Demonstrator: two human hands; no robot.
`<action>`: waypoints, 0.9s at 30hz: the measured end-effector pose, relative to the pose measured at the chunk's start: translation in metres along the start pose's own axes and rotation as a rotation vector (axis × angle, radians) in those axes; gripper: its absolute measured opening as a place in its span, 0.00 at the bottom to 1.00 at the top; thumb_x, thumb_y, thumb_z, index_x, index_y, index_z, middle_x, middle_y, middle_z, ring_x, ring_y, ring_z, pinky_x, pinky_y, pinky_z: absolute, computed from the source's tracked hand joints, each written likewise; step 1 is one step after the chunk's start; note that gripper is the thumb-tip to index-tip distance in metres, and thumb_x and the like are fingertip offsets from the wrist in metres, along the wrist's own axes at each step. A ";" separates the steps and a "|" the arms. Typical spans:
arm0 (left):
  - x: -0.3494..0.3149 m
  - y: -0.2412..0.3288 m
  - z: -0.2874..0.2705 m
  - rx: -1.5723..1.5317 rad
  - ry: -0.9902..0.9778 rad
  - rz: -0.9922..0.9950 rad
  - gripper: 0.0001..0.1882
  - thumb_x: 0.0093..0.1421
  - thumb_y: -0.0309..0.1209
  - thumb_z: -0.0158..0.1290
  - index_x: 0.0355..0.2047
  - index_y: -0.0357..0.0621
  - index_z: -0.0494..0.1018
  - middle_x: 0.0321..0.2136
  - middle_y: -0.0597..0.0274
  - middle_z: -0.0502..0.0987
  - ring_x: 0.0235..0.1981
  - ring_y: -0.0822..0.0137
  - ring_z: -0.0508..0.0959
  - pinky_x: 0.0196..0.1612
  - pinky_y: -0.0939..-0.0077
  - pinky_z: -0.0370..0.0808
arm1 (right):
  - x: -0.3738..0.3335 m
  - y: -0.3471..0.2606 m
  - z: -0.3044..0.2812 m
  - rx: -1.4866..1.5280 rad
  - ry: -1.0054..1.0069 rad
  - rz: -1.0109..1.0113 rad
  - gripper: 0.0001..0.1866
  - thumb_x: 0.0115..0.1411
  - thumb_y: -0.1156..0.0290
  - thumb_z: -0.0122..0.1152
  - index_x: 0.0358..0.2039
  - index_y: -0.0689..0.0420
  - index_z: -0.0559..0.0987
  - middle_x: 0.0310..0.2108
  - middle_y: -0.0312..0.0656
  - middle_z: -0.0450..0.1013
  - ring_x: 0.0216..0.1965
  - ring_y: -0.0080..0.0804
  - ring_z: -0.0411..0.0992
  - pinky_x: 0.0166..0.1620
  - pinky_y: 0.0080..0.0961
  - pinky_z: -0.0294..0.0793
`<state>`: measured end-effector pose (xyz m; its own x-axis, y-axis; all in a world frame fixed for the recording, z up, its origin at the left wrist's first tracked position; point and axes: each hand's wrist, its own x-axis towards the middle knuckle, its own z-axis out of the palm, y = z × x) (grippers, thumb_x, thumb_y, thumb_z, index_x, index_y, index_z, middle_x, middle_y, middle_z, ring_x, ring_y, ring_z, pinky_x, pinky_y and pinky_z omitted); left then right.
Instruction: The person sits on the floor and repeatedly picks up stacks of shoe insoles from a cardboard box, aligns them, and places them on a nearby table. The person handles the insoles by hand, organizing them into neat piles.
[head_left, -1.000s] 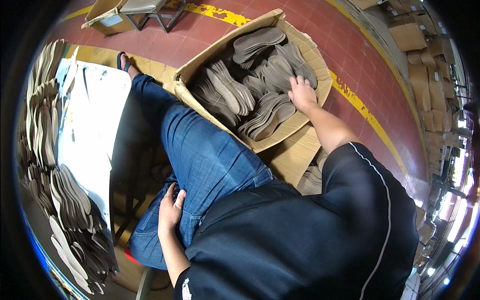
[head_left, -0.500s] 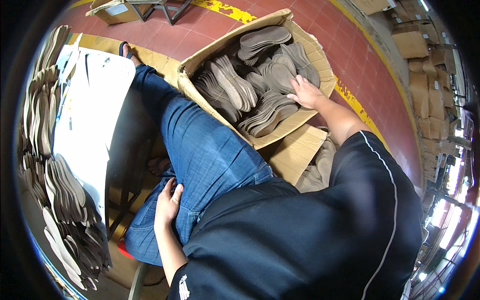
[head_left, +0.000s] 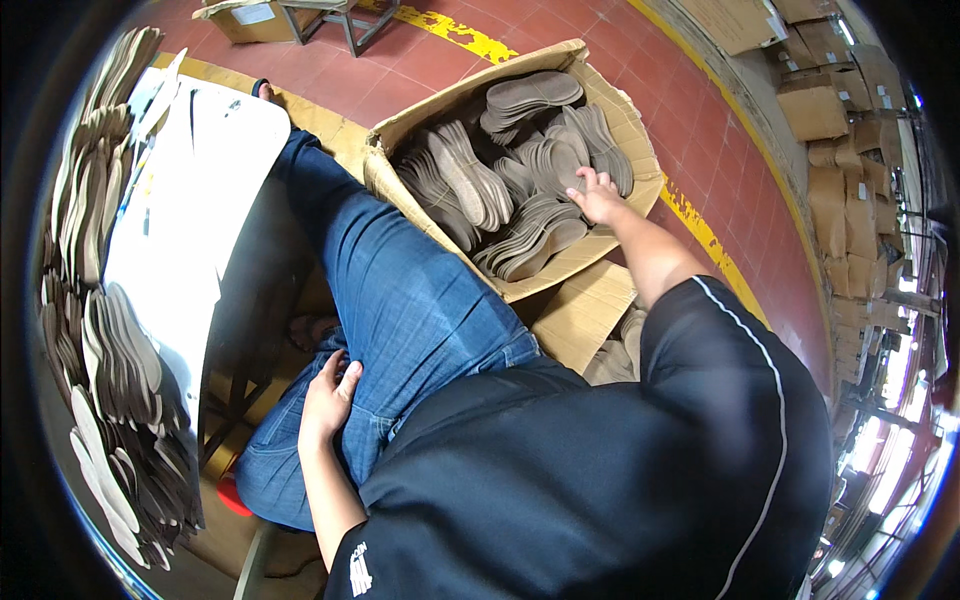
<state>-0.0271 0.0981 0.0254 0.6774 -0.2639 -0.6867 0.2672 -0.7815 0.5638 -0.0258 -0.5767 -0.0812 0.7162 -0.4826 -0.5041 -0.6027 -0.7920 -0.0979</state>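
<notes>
Bundles of grey-brown shoe insoles (head_left: 555,160) fill an open cardboard box (head_left: 400,222) in front of me to the right. Over the box's right side reaches my right hand (head_left: 598,197), its fingers apart and curved toward the middle bundle. Whether the fingertips touch those insoles I cannot tell; nothing is held. A nearer bundle (head_left: 530,235) lies just left of my right wrist. My left hand (head_left: 329,400) rests on my jeans with loosely spread fingers and holds nothing.
On my left stands a white-topped table (head_left: 180,220), with many stacked insoles (head_left: 120,355) along its far left side. Another box flap (head_left: 585,315) and more insoles (head_left: 612,362) lie by my right side. Cartons (head_left: 830,215) line the right. A metal-legged stand (head_left: 350,25) is ahead.
My right hand has drawn slightly left, its fingers now more bent and raised. The whole view has shifted a little; my left hand stays on my leg.
</notes>
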 end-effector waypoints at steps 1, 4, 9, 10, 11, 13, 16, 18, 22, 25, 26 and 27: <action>0.000 0.000 0.000 0.006 0.000 -0.003 0.47 0.75 0.64 0.58 0.76 0.36 0.71 0.67 0.32 0.80 0.68 0.41 0.82 0.71 0.52 0.77 | -0.002 -0.009 0.005 -0.046 -0.006 0.068 0.40 0.79 0.41 0.60 0.82 0.41 0.58 0.78 0.61 0.57 0.78 0.66 0.60 0.80 0.55 0.61; -0.001 0.002 -0.001 0.047 0.031 0.025 0.47 0.75 0.65 0.57 0.76 0.35 0.71 0.66 0.31 0.80 0.68 0.39 0.82 0.71 0.51 0.76 | -0.008 -0.042 0.010 -0.133 0.028 0.139 0.39 0.81 0.47 0.56 0.84 0.45 0.55 0.79 0.59 0.54 0.79 0.66 0.56 0.81 0.55 0.59; -0.014 0.001 -0.005 0.090 0.077 0.041 0.47 0.75 0.65 0.56 0.74 0.32 0.72 0.65 0.29 0.80 0.69 0.37 0.80 0.72 0.49 0.75 | -0.052 -0.098 0.011 -0.076 0.093 0.365 0.45 0.75 0.51 0.64 0.82 0.56 0.55 0.80 0.60 0.51 0.79 0.66 0.56 0.81 0.61 0.57; -0.016 0.001 -0.006 0.095 0.069 0.030 0.48 0.75 0.64 0.57 0.74 0.31 0.72 0.65 0.28 0.80 0.69 0.37 0.80 0.72 0.49 0.75 | -0.070 -0.112 0.022 -0.008 0.187 0.330 0.46 0.73 0.53 0.67 0.82 0.57 0.56 0.80 0.61 0.52 0.79 0.67 0.56 0.80 0.62 0.56; -0.018 0.000 -0.007 0.101 0.084 0.028 0.48 0.75 0.64 0.57 0.74 0.30 0.72 0.65 0.28 0.80 0.70 0.37 0.79 0.72 0.49 0.75 | -0.089 -0.126 0.035 0.061 0.309 0.265 0.48 0.71 0.55 0.70 0.81 0.58 0.57 0.79 0.62 0.53 0.79 0.68 0.56 0.80 0.63 0.55; -0.018 -0.001 -0.008 0.076 0.079 0.020 0.49 0.74 0.66 0.56 0.74 0.29 0.71 0.65 0.27 0.79 0.70 0.37 0.79 0.74 0.51 0.74 | -0.127 -0.157 0.061 0.194 0.465 -0.024 0.46 0.69 0.59 0.73 0.79 0.62 0.60 0.77 0.64 0.56 0.78 0.70 0.56 0.80 0.63 0.56; -0.016 -0.005 -0.006 0.119 0.067 0.042 0.48 0.75 0.66 0.55 0.73 0.30 0.73 0.66 0.28 0.79 0.70 0.38 0.79 0.75 0.50 0.73 | -0.165 -0.202 0.069 0.385 0.449 -0.408 0.38 0.69 0.67 0.73 0.73 0.64 0.68 0.74 0.62 0.61 0.76 0.66 0.60 0.79 0.59 0.60; -0.016 -0.008 -0.005 0.131 0.047 0.033 0.51 0.74 0.70 0.53 0.73 0.31 0.73 0.65 0.28 0.80 0.69 0.37 0.79 0.74 0.48 0.74 | -0.175 -0.223 0.042 0.436 0.463 -0.568 0.32 0.70 0.72 0.71 0.71 0.64 0.72 0.71 0.58 0.65 0.72 0.58 0.67 0.76 0.52 0.68; -0.017 -0.011 -0.005 0.136 0.045 0.043 0.53 0.74 0.74 0.49 0.74 0.33 0.72 0.61 0.29 0.83 0.66 0.36 0.81 0.71 0.48 0.76 | -0.176 -0.284 -0.024 0.869 0.288 -0.622 0.25 0.73 0.77 0.66 0.68 0.63 0.74 0.64 0.49 0.73 0.59 0.38 0.78 0.64 0.38 0.80; -0.022 -0.013 -0.006 0.100 0.045 0.022 0.52 0.74 0.73 0.49 0.72 0.33 0.73 0.59 0.29 0.84 0.65 0.36 0.82 0.69 0.47 0.77 | -0.192 -0.334 -0.053 0.834 0.343 -0.886 0.17 0.73 0.78 0.65 0.61 0.63 0.78 0.54 0.46 0.80 0.51 0.36 0.81 0.61 0.36 0.81; -0.023 -0.014 -0.006 0.110 0.062 0.021 0.51 0.74 0.73 0.49 0.72 0.33 0.74 0.58 0.30 0.84 0.64 0.36 0.83 0.69 0.46 0.78 | -0.203 -0.348 -0.054 0.719 0.338 -0.997 0.15 0.72 0.78 0.65 0.57 0.64 0.80 0.52 0.46 0.81 0.51 0.38 0.81 0.61 0.36 0.80; -0.024 -0.017 -0.006 0.118 0.084 0.028 0.51 0.74 0.73 0.49 0.70 0.32 0.74 0.58 0.30 0.85 0.64 0.36 0.83 0.68 0.46 0.78 | -0.215 -0.364 -0.050 0.612 0.332 -1.123 0.13 0.71 0.79 0.65 0.54 0.64 0.82 0.50 0.47 0.81 0.51 0.40 0.81 0.60 0.37 0.80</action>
<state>-0.0439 0.1213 0.0351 0.7400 -0.2420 -0.6276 0.1685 -0.8366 0.5213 0.0571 -0.2035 0.1057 0.9261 0.1840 0.3293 0.3738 -0.5649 -0.7356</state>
